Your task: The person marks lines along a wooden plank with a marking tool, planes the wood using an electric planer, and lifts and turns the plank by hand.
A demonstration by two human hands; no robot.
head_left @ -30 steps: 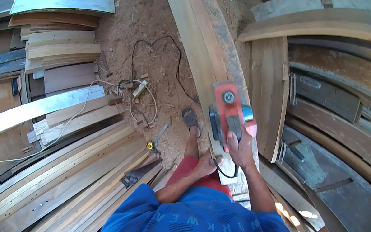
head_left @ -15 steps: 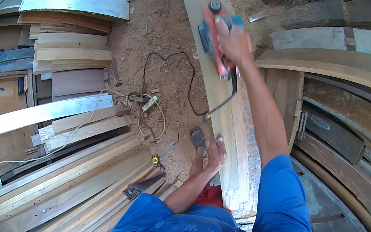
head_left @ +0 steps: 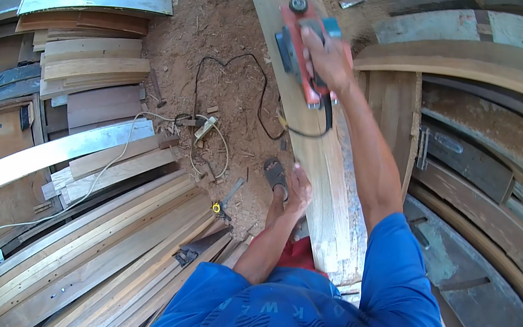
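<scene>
My right hand (head_left: 324,59) is closed round the handle of a red and teal electric hand planer (head_left: 313,95). The planer rests on a long pale wooden board (head_left: 323,203) that runs from near my body to the top of the picture. From the planer's rear a black cord (head_left: 263,96) curves to the left and down onto the dirt. My left hand (head_left: 300,189) is at the board's left edge, lower down, with its fingers stretched and nothing seen in it. Whether it touches the edge I cannot tell.
My sandalled foot (head_left: 276,176) stands left of the board. A white power strip (head_left: 206,128) and its pale cable lie on the dirt floor. Stacked planks (head_left: 96,71) fill the left side, long strips (head_left: 109,235) the lower left. More boards (head_left: 468,184) line the right.
My left hand has shifted up and slightly left along the board's edge. The planer and right hand remain nearly in place on the board, while the whole view has shifted a little.
</scene>
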